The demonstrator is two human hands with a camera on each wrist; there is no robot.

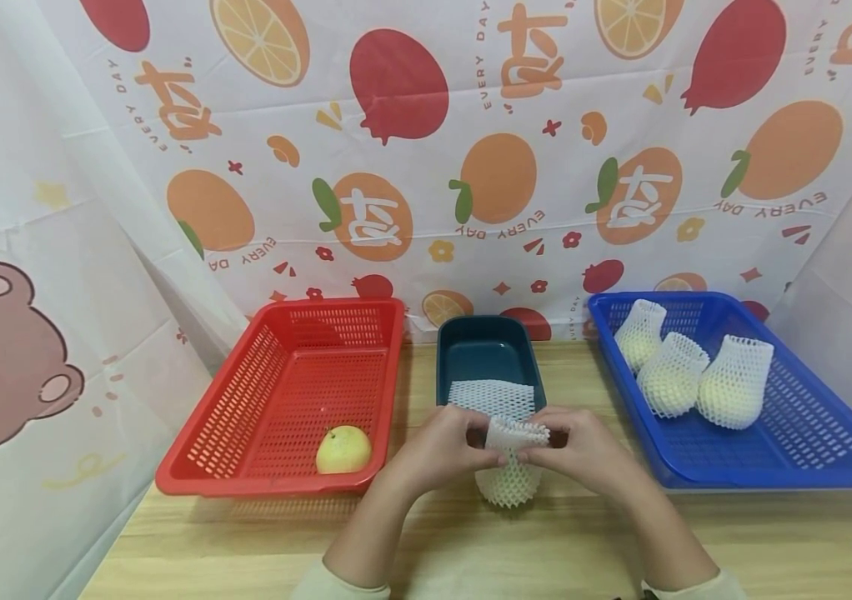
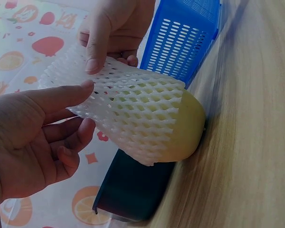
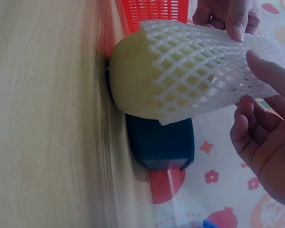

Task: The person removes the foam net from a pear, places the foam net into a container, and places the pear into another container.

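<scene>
A white foam net sleeve [image 1: 510,485] is drawn over a round yellow fruit, seemingly a pear [image 2: 192,126], on the table. The fruit's lower part shows bare below the mesh in both wrist views. My left hand [image 1: 450,443] pinches the sleeve's upper part between thumb and fingers from the left. From the right, my right hand [image 1: 582,448] pinches it the same way. Above the fruit the sleeve narrows to an open, ruffled end. Just behind the hands, a flat foam net [image 1: 493,395] lies in a dark teal tray [image 1: 488,354].
At left stands a red basket [image 1: 276,483] holding one bare yellow pear [image 1: 343,450]. A blue basket [image 1: 771,477] at right contains several things: three net-wrapped fruits [image 1: 734,387] cluster in its left half. A fruit-print curtain [image 1: 426,192] hangs behind the wooden table [image 1: 516,558].
</scene>
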